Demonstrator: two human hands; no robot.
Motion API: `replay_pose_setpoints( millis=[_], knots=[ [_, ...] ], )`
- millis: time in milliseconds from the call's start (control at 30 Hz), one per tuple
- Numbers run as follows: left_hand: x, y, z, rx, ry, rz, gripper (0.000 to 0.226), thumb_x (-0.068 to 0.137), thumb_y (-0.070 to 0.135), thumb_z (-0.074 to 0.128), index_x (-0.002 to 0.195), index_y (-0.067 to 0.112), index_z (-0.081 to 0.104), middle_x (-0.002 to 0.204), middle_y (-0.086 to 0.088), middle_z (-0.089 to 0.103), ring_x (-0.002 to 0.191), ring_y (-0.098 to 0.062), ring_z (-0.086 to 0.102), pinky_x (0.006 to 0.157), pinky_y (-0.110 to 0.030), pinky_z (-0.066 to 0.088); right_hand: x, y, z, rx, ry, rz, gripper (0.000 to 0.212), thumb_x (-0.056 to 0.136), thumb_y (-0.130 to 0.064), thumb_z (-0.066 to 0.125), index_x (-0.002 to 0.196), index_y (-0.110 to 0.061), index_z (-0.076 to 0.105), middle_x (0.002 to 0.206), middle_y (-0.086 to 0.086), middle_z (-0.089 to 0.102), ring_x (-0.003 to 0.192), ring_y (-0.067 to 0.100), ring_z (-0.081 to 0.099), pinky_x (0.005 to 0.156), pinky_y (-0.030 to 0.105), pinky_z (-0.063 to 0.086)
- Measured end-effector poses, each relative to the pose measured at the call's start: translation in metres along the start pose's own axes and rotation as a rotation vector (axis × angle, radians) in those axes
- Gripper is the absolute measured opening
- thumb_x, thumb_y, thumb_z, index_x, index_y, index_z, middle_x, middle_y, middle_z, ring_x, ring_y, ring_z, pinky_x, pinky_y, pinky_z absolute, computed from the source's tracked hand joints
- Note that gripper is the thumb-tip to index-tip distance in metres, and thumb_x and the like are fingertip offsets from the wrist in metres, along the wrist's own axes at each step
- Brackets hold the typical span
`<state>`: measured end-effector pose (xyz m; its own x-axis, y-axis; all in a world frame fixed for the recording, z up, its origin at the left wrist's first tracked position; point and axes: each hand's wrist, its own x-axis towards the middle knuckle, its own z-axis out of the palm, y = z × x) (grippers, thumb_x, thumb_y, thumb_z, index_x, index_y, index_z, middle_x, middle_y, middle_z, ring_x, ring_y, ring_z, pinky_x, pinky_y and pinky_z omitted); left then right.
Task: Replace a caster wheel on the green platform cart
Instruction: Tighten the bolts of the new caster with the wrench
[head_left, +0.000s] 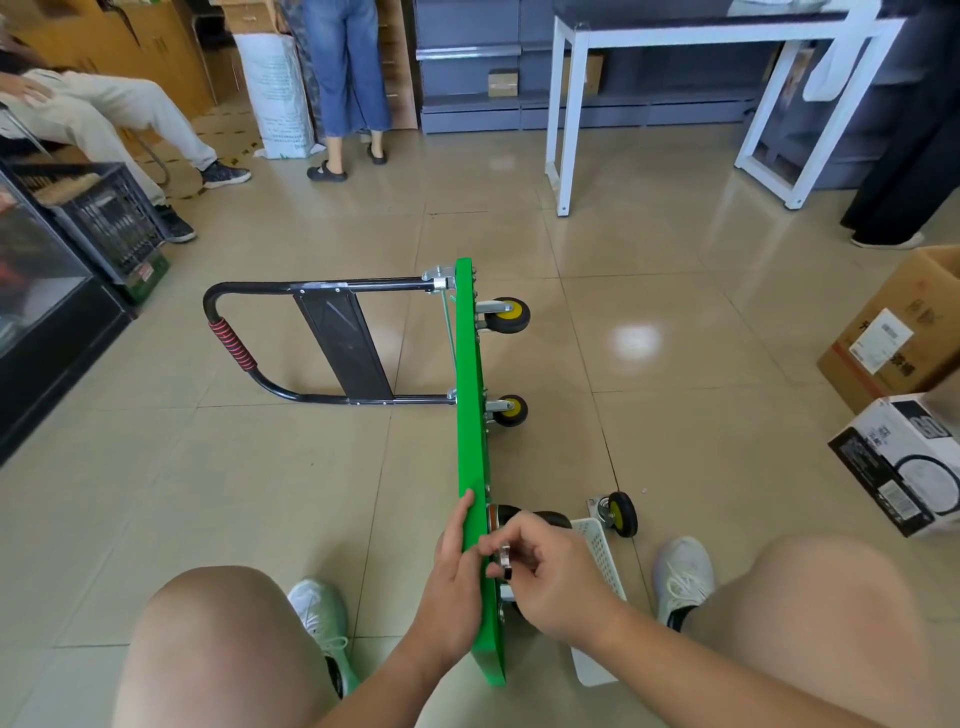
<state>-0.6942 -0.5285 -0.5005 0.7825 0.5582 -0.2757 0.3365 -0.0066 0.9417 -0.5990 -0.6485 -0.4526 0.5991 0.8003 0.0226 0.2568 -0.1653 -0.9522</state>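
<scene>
Floor tiles (649, 291) carry the green cart (470, 415), tipped on its side. Left hand (449, 577) presses it; right hand (550, 577) pinches a small tool (505, 561) at its near wheel (550, 518). Bolting, I think; next, steady turns.

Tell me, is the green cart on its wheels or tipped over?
Tipped on edge: the green platform cart stands on its side, mounted casters pointing sideways off the floor; the left hand steadies it.
</scene>
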Motion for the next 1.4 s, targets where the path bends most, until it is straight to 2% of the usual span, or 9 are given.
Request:
replay_pose_setpoints(
  millis=[67, 167, 367, 433, 567, 667, 867, 1100, 1400],
  knots=[
    [0.001, -0.001, 0.0, 0.006, 0.009, 0.003, 0.059, 0.097, 0.041, 0.036, 0.147, 0.071, 0.025, 0.156, 0.005, 0.047, 0.137, -0.008, 0.052, 0.12, -0.04, 0.037, -0.005, 0.002, -0.002, -0.017, -0.007, -0.016, 0.022, 0.087, -0.017, 0.054, 0.092, -0.036, 0.063, 0.103, -0.004, 0.074, 0.104, 0.016, 0.072, 0.087, 0.04, 0.06],
    [0.001, -0.003, 0.0, -0.005, -0.002, 0.025, 0.06, 0.092, 0.046, 0.034, 0.145, 0.073, 0.025, 0.158, 0.005, 0.045, 0.138, -0.01, 0.051, 0.121, -0.043, 0.037, -0.014, 0.009, -0.003, -0.014, 0.061, -0.03, 0.039, 0.088, 0.005, 0.061, 0.096, -0.033, 0.066, 0.108, -0.013, 0.073, 0.108, 0.01, 0.07, 0.088, 0.029, 0.059],
    [0.001, -0.005, 0.0, -0.015, -0.007, 0.021, 0.06, 0.095, 0.043, 0.035, 0.148, 0.069, 0.025, 0.159, 0.011, 0.042, 0.14, -0.01, 0.05, 0.121, -0.044, 0.037, -0.01, 0.013, -0.001, -0.001, 0.133, -0.035, 0.037, 0.086, 0.014, 0.061, 0.098, -0.021, 0.068, 0.105, -0.012, 0.074, 0.1, 0.014, 0.073, 0.084, 0.035, 0.061],
    [0.001, -0.004, 0.001, -0.009, -0.01, 0.016, 0.057, 0.102, 0.037, 0.035, 0.15, 0.066, 0.025, 0.16, 0.012, 0.041, 0.142, -0.009, 0.047, 0.123, -0.043, 0.035, -0.005, 0.009, -0.002, 0.021, 0.092, 0.005, 0.031, 0.088, 0.013, 0.058, 0.095, -0.017, 0.066, 0.103, -0.01, 0.074, 0.099, 0.014, 0.073, 0.086, 0.037, 0.061],
    [0.001, -0.003, 0.001, 0.017, -0.002, 0.035, 0.057, 0.103, 0.034, 0.034, 0.152, 0.061, 0.025, 0.162, 0.013, 0.037, 0.146, -0.002, 0.039, 0.126, -0.04, 0.03, 0.023, -0.012, -0.005, 0.06, 0.001, 0.115, 0.034, 0.087, 0.0, 0.068, 0.084, -0.032, 0.06, 0.094, -0.002, 0.076, 0.095, 0.011, 0.072, 0.09, 0.03, 0.057],
    [-0.001, -0.002, 0.0, 0.04, -0.011, 0.021, 0.058, 0.105, 0.031, 0.031, 0.152, 0.063, 0.022, 0.162, 0.015, 0.035, 0.144, -0.007, 0.043, 0.123, -0.044, 0.033, 0.049, -0.022, -0.013, 0.054, 0.005, 0.186, 0.014, 0.09, -0.006, 0.07, 0.097, -0.015, 0.061, 0.094, 0.0, 0.077, 0.09, 0.005, 0.072, 0.087, 0.026, 0.057],
    [-0.002, 0.0, 0.001, 0.018, 0.001, 0.009, 0.059, 0.097, 0.039, 0.031, 0.147, 0.071, 0.024, 0.16, 0.013, 0.037, 0.141, -0.016, 0.047, 0.121, -0.048, 0.036, 0.076, -0.027, -0.032, 0.09, -0.002, 0.337, 0.019, 0.088, -0.004, 0.073, 0.102, -0.009, 0.061, 0.095, 0.007, 0.077, 0.091, 0.02, 0.075, 0.083, 0.042, 0.062],
    [-0.004, 0.004, 0.001, 0.043, 0.003, 0.016, 0.059, 0.11, 0.019, 0.031, 0.154, 0.058, 0.023, 0.163, 0.013, 0.032, 0.145, -0.006, 0.039, 0.125, -0.04, 0.03, 0.031, -0.027, -0.028, 0.147, 0.077, 0.234, 0.016, 0.085, 0.008, 0.07, 0.096, 0.0, 0.061, 0.093, 0.002, 0.076, 0.091, 0.008, 0.073, 0.084, 0.019, 0.055],
    [-0.002, 0.0, 0.002, 0.004, -0.008, 0.021, 0.065, 0.094, 0.04, 0.031, 0.156, 0.057, 0.023, 0.163, 0.014, 0.033, 0.146, -0.003, 0.038, 0.125, -0.04, 0.031, -0.006, -0.001, -0.008, 0.107, 0.114, 0.118, 0.02, 0.084, 0.013, 0.07, 0.093, -0.004, 0.067, 0.101, -0.005, 0.076, 0.098, 0.011, 0.073, 0.087, 0.027, 0.058]
  ],
)
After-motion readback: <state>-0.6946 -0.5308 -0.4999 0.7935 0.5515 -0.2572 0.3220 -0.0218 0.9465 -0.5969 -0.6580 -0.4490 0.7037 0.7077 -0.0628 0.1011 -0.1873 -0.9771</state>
